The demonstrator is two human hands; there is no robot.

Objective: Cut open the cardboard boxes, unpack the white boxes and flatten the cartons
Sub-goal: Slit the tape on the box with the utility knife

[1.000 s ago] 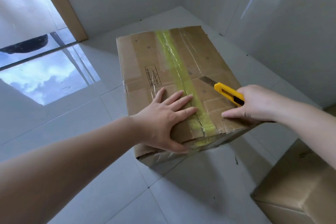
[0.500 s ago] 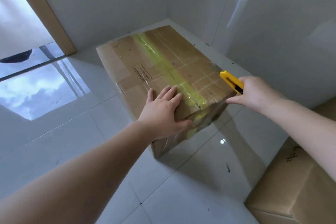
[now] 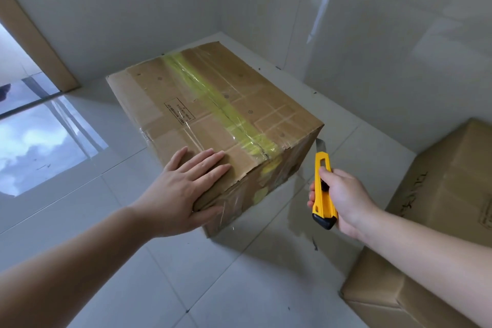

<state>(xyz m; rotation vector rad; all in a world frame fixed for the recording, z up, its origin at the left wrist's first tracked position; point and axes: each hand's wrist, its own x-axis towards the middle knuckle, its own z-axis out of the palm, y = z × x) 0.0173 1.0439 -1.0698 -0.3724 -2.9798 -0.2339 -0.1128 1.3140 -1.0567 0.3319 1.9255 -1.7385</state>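
Cardboard box [image 3: 213, 125] sits on floor [image 3: 165, 269], taped shut. Left hand [image 3: 183, 194] flat on near top corner, steadying. Right hand [image 3: 343, 197] grips utility knife [image 3: 322, 189], blade up beside box's right corner. Step: cutting tape. Next: set blade into tape seam, away from left-hand fingers.

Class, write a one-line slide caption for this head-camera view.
Left hand steadies a taped brown cardboard box; right hand holds a yellow utility knife.
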